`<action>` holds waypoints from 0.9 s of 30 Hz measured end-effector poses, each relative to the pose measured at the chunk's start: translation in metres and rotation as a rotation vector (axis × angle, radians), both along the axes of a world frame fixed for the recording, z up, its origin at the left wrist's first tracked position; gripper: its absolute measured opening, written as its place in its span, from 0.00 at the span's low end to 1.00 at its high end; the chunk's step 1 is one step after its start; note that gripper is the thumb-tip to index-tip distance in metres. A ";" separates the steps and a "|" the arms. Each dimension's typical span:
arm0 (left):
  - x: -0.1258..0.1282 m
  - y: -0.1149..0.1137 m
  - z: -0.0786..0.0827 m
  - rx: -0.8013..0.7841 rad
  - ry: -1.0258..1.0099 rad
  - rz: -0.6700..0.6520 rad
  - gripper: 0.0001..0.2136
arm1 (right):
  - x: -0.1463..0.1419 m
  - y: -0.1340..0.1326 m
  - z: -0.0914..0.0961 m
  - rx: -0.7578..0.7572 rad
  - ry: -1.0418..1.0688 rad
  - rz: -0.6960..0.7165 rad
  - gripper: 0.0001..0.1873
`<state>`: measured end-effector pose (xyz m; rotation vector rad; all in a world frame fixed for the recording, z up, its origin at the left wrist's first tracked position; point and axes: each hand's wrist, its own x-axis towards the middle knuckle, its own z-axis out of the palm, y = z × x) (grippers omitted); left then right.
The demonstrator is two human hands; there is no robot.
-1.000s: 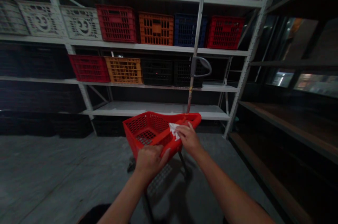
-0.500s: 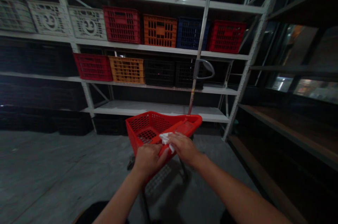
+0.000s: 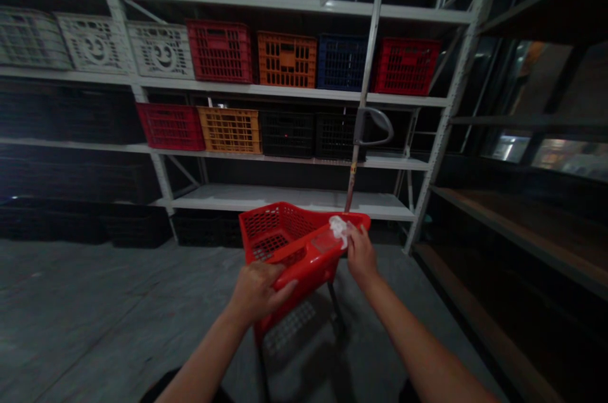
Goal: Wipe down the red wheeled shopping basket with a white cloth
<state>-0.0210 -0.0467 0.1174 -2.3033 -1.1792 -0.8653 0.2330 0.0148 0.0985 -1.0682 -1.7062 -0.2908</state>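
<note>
Head view: a pale shelf rack spans the background. In front of it, a red shopping cart stands on the floor, handle side toward the person. A pole rises behind the handle's right end; whether it joins the cart, cannot tell. Crates sit in rows along the rack, presumably for tidy storage. Left hand grasps the handle's left end, fingers over, thumb on the near side, likely to steady the cart. Right hand pinches a crumpled white cloth at the handle's right end, seemingly to keep it against the surface.
</note>
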 end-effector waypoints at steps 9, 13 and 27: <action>-0.009 0.011 0.002 -0.082 0.011 -0.110 0.14 | -0.020 -0.041 -0.008 0.185 -0.107 0.171 0.12; -0.021 0.022 -0.001 -0.083 -0.019 -0.132 0.15 | 0.037 -0.019 -0.010 0.167 -0.055 -0.024 0.14; -0.035 0.043 0.026 -0.202 -0.027 -0.095 0.16 | 0.074 -0.045 -0.009 0.146 0.246 -0.215 0.11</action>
